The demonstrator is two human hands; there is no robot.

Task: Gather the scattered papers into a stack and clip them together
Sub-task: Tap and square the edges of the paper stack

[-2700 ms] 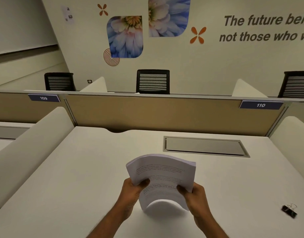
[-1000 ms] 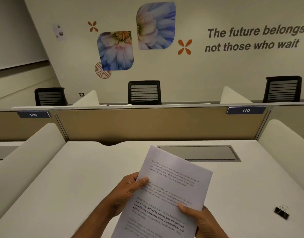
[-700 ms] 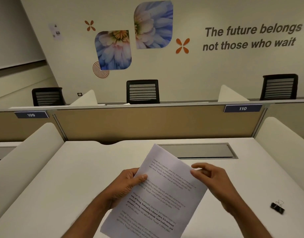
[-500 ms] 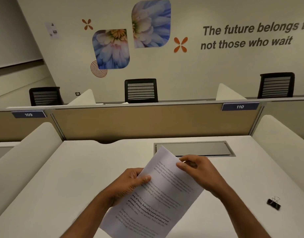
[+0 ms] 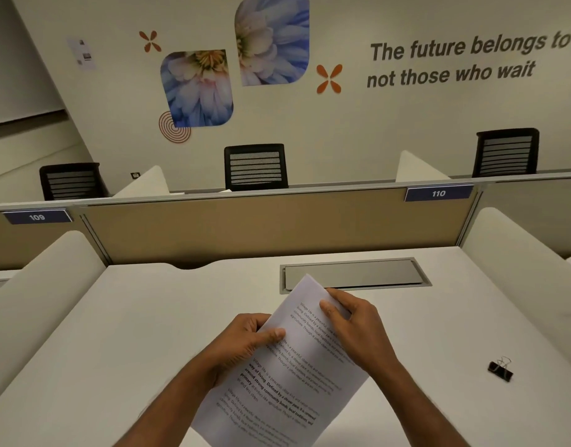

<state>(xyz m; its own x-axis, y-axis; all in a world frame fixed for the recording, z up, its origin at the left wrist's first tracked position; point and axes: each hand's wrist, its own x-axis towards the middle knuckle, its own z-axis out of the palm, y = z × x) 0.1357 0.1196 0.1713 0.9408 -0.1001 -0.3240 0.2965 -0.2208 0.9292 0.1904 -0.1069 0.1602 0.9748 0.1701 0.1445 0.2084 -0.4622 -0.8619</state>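
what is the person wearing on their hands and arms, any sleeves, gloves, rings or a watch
Nothing worn shows. The left hand and right hand are bare, with no gloves, rings, watch or bracelet visible. The arms are uncovered down to the picture's bottom edge, with no sleeve in view.

Matt white printed paper sheets point(image 5: 287, 366) are seen over a smooth matt white desk point(image 5: 132, 333); the black binder clip point(image 5: 500, 371) has glossy wire handles.

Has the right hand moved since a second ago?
Yes. The right hand went from the papers' near edge to their far corner, toward the grey hatch.
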